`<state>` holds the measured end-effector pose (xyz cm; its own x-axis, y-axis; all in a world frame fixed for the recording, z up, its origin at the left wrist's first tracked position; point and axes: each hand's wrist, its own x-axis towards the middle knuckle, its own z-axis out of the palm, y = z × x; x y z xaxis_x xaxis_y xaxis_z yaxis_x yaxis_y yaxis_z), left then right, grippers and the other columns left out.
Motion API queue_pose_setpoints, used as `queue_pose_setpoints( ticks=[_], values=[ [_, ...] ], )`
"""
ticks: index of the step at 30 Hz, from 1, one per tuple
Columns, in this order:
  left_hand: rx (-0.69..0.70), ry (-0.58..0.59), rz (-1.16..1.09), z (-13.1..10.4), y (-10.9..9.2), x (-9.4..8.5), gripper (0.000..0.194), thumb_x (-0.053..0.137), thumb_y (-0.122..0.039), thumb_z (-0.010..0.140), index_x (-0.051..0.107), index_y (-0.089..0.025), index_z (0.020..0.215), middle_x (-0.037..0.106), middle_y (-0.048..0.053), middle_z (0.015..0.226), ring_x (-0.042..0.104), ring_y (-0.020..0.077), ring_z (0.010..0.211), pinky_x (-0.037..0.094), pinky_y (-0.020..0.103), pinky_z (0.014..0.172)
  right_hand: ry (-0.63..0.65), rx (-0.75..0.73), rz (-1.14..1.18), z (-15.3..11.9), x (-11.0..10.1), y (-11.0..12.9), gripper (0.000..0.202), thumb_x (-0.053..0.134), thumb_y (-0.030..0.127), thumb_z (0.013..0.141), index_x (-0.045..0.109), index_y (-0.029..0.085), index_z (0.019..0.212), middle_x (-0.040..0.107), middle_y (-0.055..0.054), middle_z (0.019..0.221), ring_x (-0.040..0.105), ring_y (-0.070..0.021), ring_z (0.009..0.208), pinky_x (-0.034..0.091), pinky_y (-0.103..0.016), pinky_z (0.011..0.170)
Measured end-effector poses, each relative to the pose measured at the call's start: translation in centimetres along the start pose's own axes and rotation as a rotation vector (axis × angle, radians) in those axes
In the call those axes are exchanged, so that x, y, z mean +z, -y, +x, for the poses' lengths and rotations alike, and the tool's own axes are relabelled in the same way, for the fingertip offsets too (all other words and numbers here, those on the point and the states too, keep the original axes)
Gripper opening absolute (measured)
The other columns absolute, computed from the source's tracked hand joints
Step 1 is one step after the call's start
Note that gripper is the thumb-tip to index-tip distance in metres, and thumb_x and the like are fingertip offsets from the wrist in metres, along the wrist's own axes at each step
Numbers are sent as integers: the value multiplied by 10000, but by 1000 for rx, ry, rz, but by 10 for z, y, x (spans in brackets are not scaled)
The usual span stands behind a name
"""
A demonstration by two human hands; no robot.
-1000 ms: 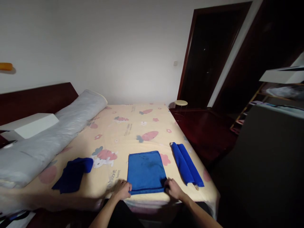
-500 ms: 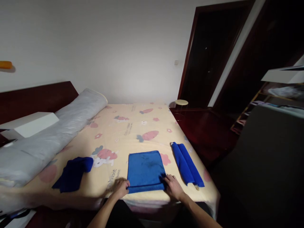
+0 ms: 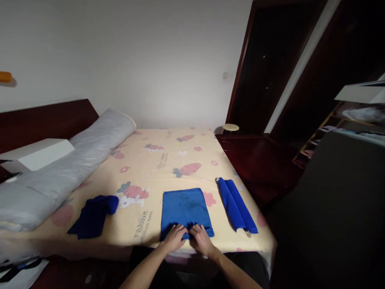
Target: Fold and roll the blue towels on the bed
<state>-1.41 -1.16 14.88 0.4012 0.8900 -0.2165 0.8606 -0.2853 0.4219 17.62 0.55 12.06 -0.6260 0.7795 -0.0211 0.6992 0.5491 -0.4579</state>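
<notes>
A blue cloth [image 3: 185, 206] lies flat on the bed, its near edge rolled or folded over. My left hand [image 3: 175, 238] and my right hand [image 3: 201, 238] are side by side at the middle of that near edge, fingers curled onto the fabric. Both hands are closed on the cloth, with the fingertips partly lost in its folds. To the right are two rolled blue cloths [image 3: 237, 205], lying against each other with a small pale tag at the near end. A crumpled dark blue cloth [image 3: 94, 216] rests on the left.
The bed [image 3: 168, 160] wears a cream sheet printed with carrots and rabbits. A long grey bedding roll [image 3: 90, 148] and a white box [image 3: 39, 154] lie along the headboard [image 3: 45, 120]. Beyond the right side stand a stool [image 3: 230, 127] and a dark grey panel [image 3: 337, 200].
Both hands have moved inward from the cloth's near corners to the middle of its near edge. The other cloths stay where they were; the view has shifted slightly.
</notes>
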Motion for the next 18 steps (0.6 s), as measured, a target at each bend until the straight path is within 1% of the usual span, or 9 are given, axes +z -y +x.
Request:
queue_pose_setpoints(
  ticks=[3,5,8,10,11,13,14,16,18],
  values=[
    [-38,-16,-8,-2,8,1,338,519,-210,807,614,-275,1125,617,34,1206,517,219,1185,363,380,1054,-17,39,8,1,1,-3,383,466,142,798,631,235,1131,627,-68,1124,508,-245,1089,328,-383,937],
    [-72,-39,-11,-6,20,-5,364,528,-242,817,599,-286,1172,597,32,1244,501,223,1203,360,397,1052,-37,68,-2,-2,-4,-15,437,428,164,835,601,244,1228,588,-89,1250,486,-262,1153,321,-408,962],
    [-143,-77,-9,-14,40,-18,421,546,-297,823,556,-290,1244,548,45,1331,461,245,1251,334,446,1070,-87,175,-46,-12,-16,-37,500,386,195,873,522,219,1354,489,-129,1408,446,-293,1232,304,-453,1002],
    [-190,-105,-5,-19,47,-25,434,550,-304,821,545,-273,1254,514,68,1371,439,263,1274,319,470,1078,-137,231,-61,-17,-23,-47,495,373,200,884,518,208,1358,488,-133,1414,450,-291,1236,305,-456,1012],
    [-201,-117,-3,-21,48,-26,438,548,-296,820,540,-267,1257,503,76,1379,429,267,1281,311,474,1083,-161,229,-53,-18,-25,-47,480,367,202,892,530,211,1344,501,-129,1401,454,-285,1234,307,-451,1013],
    [-185,-130,0,-20,42,-23,443,538,-277,820,529,-267,1263,504,75,1374,417,262,1289,299,457,1094,-181,169,-13,-16,-24,-39,444,364,201,901,560,222,1299,533,-117,1363,462,-269,1223,308,-432,1015],
    [-158,-127,-1,-18,36,-19,434,530,-269,822,530,-276,1257,521,66,1354,423,251,1282,298,439,1098,-165,125,13,-12,-22,-32,424,372,197,898,578,227,1267,558,-109,1326,472,-260,1207,310,-421,1011],
    [-92,-100,-4,-12,21,-8,399,527,-270,824,551,-290,1223,567,46,1292,456,234,1249,311,403,1092,-98,45,55,-3,-15,-13,376,412,189,873,619,238,1183,620,-82,1214,505,-242,1149,323,-397,989],
    [-49,-66,-4,-5,9,3,370,547,-292,818,578,-286,1186,596,44,1247,488,235,1216,339,388,1073,-38,7,72,8,-7,2,316,460,194,846,657,247,1087,661,-49,1092,542,-225,1076,346,-367,952]
  ],
)
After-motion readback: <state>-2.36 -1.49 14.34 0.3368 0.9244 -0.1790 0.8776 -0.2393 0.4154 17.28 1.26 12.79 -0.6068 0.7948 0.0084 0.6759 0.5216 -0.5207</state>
